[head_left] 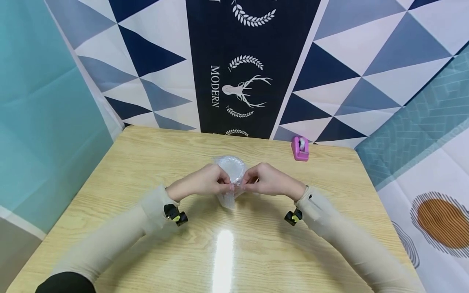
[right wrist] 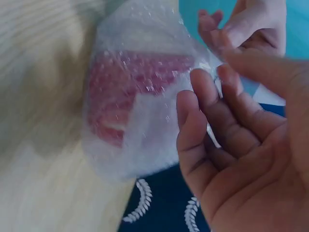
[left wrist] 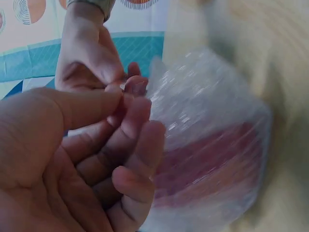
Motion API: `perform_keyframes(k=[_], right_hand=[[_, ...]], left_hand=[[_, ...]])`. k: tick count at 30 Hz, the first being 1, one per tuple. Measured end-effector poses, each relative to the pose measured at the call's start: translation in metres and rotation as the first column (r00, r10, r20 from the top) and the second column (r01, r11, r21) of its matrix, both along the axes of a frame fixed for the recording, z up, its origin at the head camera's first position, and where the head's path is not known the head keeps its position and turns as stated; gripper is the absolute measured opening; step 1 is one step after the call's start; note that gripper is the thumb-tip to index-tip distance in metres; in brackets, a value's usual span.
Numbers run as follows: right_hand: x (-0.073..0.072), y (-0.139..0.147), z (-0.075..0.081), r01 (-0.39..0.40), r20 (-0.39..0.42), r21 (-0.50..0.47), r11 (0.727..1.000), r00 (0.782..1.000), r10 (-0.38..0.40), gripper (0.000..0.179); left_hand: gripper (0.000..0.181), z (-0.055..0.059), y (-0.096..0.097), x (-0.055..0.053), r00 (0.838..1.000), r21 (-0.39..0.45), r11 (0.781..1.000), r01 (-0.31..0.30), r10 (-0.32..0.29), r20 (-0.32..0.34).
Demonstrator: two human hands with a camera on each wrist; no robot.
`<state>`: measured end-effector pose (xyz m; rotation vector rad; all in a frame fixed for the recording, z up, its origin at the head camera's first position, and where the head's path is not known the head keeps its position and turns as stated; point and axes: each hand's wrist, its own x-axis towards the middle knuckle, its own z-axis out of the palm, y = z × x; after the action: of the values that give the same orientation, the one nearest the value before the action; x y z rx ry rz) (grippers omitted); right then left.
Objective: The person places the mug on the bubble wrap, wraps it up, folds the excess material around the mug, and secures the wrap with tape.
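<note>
A cup-like object with a round white top stands in clear bubble wrap (head_left: 231,166). A red band on its side shows through the wrap (left wrist: 212,159) in the left wrist view. My left hand (head_left: 212,180) pinches the near edge of the wrap between thumb and forefinger. Opposite it, my right hand (head_left: 269,179) pinches the same edge, fingertips close to the left ones. The other right fingers (right wrist: 193,116) curl loosely beside the wrap. Whether a strip of clear tape is also between the fingertips, I cannot tell.
A pink tape dispenser (head_left: 300,149) sits at the back right of the wooden table (head_left: 154,150). Patterned cloth (head_left: 234,81) hangs behind the table's far edge, and more cloth lines both sides. Light glares off the tabletop in front of the hands.
</note>
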<state>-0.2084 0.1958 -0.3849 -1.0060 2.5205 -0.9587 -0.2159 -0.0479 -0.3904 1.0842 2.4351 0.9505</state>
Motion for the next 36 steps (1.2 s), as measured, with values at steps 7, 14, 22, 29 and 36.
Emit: perform_keyframes(k=[7, 14, 22, 29, 36], right_hand=[[0.001, -0.003, -0.014, 0.030, -0.019, 0.000, 1.000, 0.999, -0.030, 0.006], [0.001, 0.000, -0.021, 0.056, -0.004, -0.053, 0.997, 0.998, -0.057, 0.006], [0.004, 0.002, -0.033, 0.059, -0.061, -0.085, 0.995, 0.996, -0.064, 0.008], [0.005, 0.002, -0.038, 0.062, -0.096, -0.053, 0.997, 0.993, -0.067, 0.006], [0.001, 0.006, -0.035, 0.047, -0.121, 0.001, 0.999, 0.992, -0.047, 0.008]], left_hand=[[0.020, -0.021, 0.003, 0.017, 0.990, 0.066, 0.989, -0.135, 0.137, -0.034], [0.013, -0.044, 0.006, 0.028, 0.967, 0.229, 0.942, -0.244, 0.253, -0.011], [0.009, -0.064, 0.010, 0.032, 0.954, 0.338, 0.903, -0.266, 0.298, -0.044], [0.012, -0.075, 0.015, 0.037, 0.923, 0.364, 0.871, -0.329, 0.378, -0.069], [0.013, -0.079, 0.019, 0.039, 0.898, 0.372, 0.844, -0.387, 0.437, -0.057]])
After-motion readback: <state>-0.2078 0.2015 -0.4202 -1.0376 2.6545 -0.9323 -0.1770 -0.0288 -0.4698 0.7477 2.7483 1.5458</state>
